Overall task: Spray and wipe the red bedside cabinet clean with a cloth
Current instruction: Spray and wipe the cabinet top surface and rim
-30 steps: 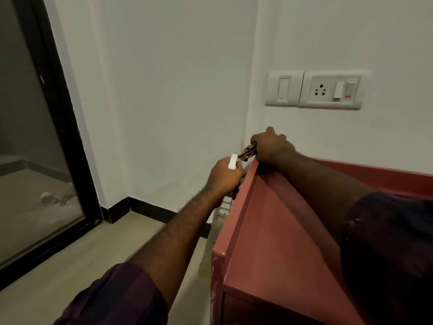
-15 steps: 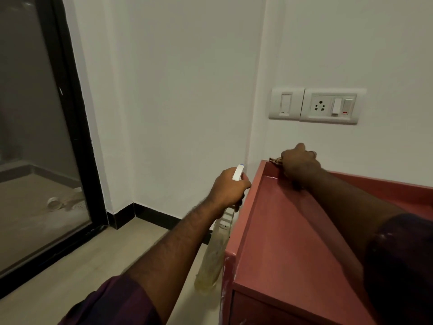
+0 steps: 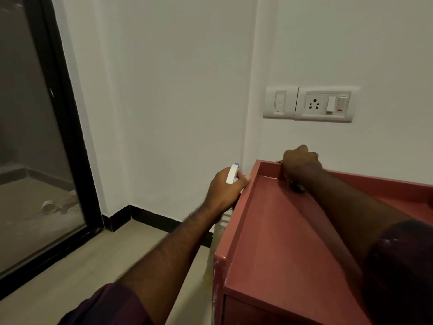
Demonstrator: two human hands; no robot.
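White walls (image 3: 175, 90) meet in a corner, and the red cabinet (image 3: 281, 242) stands against it. At the cabinet's back rim the right grip (image 3: 300, 165) clutches a mostly hidden cloth (image 3: 295, 186). The left grip (image 3: 225, 191) is wrapped round a spray bottle (image 3: 232, 173) just beside the cabinet's left edge.

Both arms reach forward, bare below dark purple sleeves (image 3: 105, 306). The left hand (image 3: 225, 191) hangs just beside the left wall of the cabinet (image 3: 281, 231), outside it, back of the hand up, fingers (image 3: 244, 178) curled round the head of a spray bottle (image 3: 232, 174). The right forearm stretches across the cabinet's top to its back left corner. There the right hand (image 3: 300, 165), knuckles up, curls over the back rim and grips a cloth (image 3: 295, 186), only a scrap of it showing under the wrist.
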